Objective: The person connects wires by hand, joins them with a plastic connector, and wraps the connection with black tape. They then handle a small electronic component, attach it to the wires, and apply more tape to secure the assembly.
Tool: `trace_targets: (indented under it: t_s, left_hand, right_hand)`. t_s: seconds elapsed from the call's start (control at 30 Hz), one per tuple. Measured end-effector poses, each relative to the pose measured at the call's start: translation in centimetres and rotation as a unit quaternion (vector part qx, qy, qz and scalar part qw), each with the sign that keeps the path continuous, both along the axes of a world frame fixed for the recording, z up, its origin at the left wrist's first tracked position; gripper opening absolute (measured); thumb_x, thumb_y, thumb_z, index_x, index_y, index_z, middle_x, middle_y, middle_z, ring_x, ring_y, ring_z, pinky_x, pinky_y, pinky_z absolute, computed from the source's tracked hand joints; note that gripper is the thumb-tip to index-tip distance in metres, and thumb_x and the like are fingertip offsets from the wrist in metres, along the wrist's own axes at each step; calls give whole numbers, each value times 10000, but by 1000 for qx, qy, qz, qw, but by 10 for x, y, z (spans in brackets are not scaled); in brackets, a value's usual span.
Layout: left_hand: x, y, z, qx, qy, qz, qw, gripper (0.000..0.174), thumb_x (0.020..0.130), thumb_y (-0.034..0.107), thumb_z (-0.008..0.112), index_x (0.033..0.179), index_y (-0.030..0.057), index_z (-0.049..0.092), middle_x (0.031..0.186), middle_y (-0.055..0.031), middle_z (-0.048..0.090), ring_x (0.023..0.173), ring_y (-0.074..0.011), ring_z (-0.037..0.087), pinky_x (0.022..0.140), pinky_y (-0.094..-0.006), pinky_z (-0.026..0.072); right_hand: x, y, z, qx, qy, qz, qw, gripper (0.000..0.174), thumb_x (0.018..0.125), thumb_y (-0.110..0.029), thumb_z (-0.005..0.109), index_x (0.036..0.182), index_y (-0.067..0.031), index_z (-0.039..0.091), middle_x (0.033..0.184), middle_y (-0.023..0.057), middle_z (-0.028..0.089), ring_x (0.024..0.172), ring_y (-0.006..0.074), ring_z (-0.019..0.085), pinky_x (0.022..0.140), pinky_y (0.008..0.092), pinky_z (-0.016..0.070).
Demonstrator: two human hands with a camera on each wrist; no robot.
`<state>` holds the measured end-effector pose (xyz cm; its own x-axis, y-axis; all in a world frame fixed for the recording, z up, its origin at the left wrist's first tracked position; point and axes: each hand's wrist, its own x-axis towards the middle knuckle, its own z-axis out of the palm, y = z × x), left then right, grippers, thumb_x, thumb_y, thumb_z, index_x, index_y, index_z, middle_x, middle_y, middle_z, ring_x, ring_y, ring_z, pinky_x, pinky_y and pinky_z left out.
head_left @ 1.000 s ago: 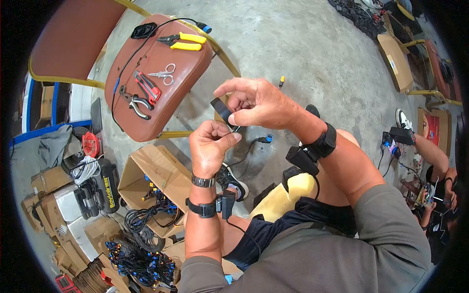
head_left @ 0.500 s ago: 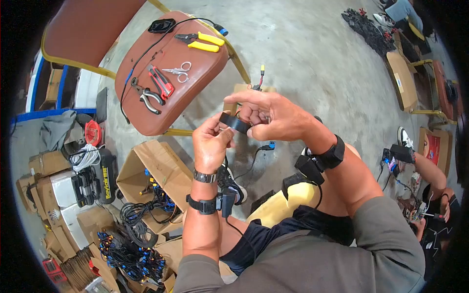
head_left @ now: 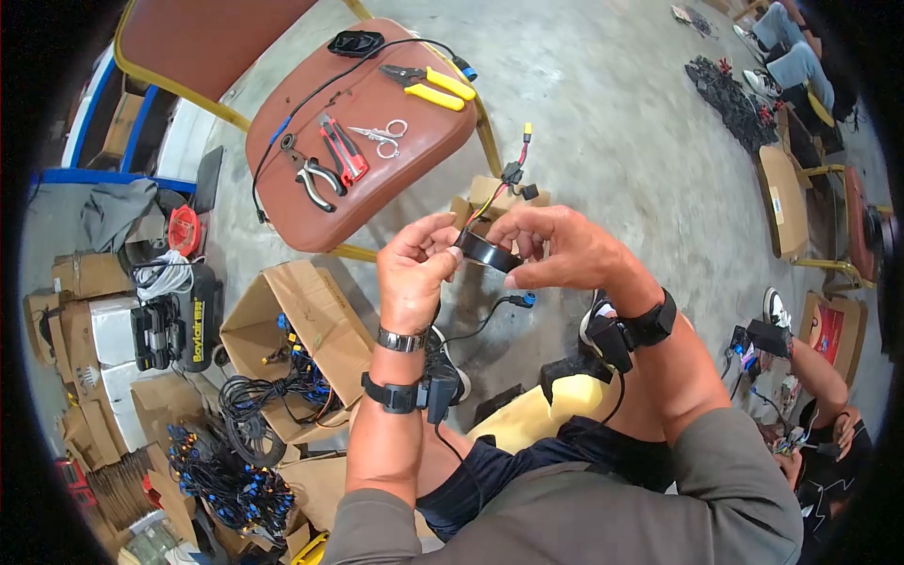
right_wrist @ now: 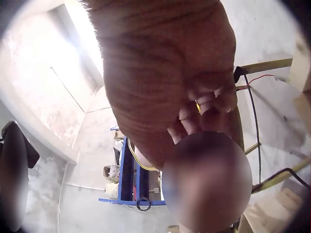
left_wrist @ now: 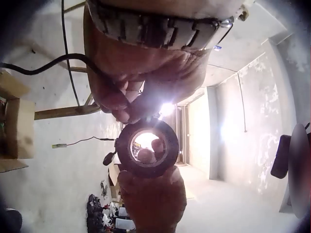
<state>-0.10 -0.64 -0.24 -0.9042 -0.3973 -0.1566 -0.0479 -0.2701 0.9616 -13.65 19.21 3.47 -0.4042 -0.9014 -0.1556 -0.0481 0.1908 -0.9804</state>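
My right hand grips a roll of black electrical tape between thumb and fingers. The roll's ring shows face-on in the left wrist view, right beneath the left fingertips. With thumb and fingers my left hand pinches a black cable close to the roll. Red, yellow and black wires run out beyond the hands to a small yellow connector. A blue-ended plug hangs below the hands. In the right wrist view, the right palm and a blurred patch hide the roll.
On the brown chair seat lie yellow-handled pliers, scissors, a red utility knife, small pliers and a cable. A cardboard box of cables stands at the left. Another person's arms show at the right.
The tape roll has swung from steeply tilted to nearly level between my hands. My right hand has moved lower and to the right, and more of the yellow-tipped wires shows.
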Motion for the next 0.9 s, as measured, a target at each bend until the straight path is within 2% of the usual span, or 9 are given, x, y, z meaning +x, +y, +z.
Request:
trace_targets:
  t_s: [0.1,0.3,0.4,0.57,0.7,0.9]
  left_hand:
    - [0,0,1,-4,4,10,1000,380,844,-98,619,1215,-18,648,964,-88,706,702,-122,613,591,-253,484]
    - [-1,6,6,-50,19,22,998,342,862,-83,632,1193,-4,661,966,-76,711,729,-111,634,604,-236,492]
    - [-1,12,4,-44,32,20,998,328,869,-83,635,1184,2,669,977,-78,716,735,-108,640,606,-232,495]
    - [0,19,5,-47,27,27,998,313,871,-97,630,1165,-2,679,1000,-96,725,707,-118,643,576,-238,491]
    - [0,24,5,17,29,45,998,347,859,-120,621,1185,-10,664,1003,-124,721,685,-144,643,548,-237,481]
    - [1,25,4,121,52,57,990,373,848,-138,609,1199,-18,649,1012,-147,713,682,-158,642,538,-229,477]
  right_hand:
    - [-1,-2,-9,-46,37,0,998,428,772,-197,829,1141,-56,665,910,7,632,841,103,570,761,277,480]
    - [3,-7,-26,-52,-151,-42,986,423,894,-314,771,1157,-4,652,994,40,657,951,133,603,849,318,498]
    - [15,-18,-26,-79,-104,-82,988,419,937,-318,715,1192,7,643,1023,55,665,970,141,603,863,310,491]
    - [18,-23,-32,-43,-98,-80,991,369,954,-280,630,1165,21,661,1003,80,683,942,147,598,862,316,485]
    - [18,-25,-30,-24,-50,-92,994,346,939,-260,584,1103,30,676,949,107,684,914,149,597,842,330,485]
    - [18,-26,-32,-3,-41,-91,995,368,939,-284,579,1070,49,670,883,120,672,869,165,598,817,341,489]
